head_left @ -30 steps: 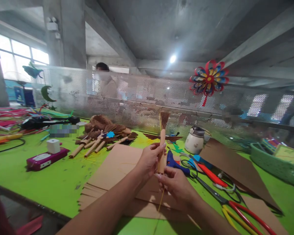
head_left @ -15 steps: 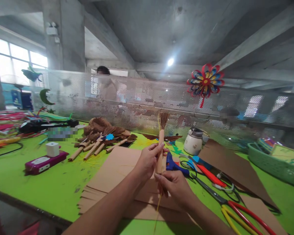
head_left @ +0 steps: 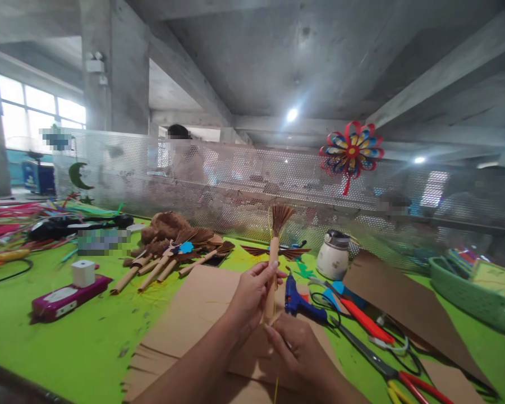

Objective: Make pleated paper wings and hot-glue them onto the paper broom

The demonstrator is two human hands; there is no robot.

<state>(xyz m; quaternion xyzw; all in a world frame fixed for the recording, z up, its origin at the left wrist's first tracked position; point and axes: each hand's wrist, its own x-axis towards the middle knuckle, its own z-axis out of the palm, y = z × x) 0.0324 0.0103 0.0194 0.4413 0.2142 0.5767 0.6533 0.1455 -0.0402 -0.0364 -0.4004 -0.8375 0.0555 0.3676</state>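
A rolled brown paper tube (head_left: 274, 251) with a fanned, pleated top stands nearly upright over a stack of brown paper sheets (head_left: 210, 286). Around its middle my left hand (head_left: 252, 289) is closed. My right hand (head_left: 292, 339) pinches at the tube's lower end, its fingertips partly hidden. A thin yellow string runs beside the fan and hangs below my right hand. Behind the tube, dark pleated paper wings (head_left: 292, 253) spread to both sides. A blue glue gun (head_left: 297, 300) lies just right of the hands.
Large scissors (head_left: 379, 362), a red-handled tool (head_left: 366, 320), a white jar (head_left: 333, 255) and a green basket (head_left: 475, 297) are to the right. Similar tubes (head_left: 155, 269) and a purple power strip (head_left: 67, 297) lie left. A mesh partition (head_left: 235, 174) stands behind; people are beyond it.
The view has tilted up slightly, so the table items sit lower. My right hand has closed in at the tube's lower end, and its fingers are more curled.
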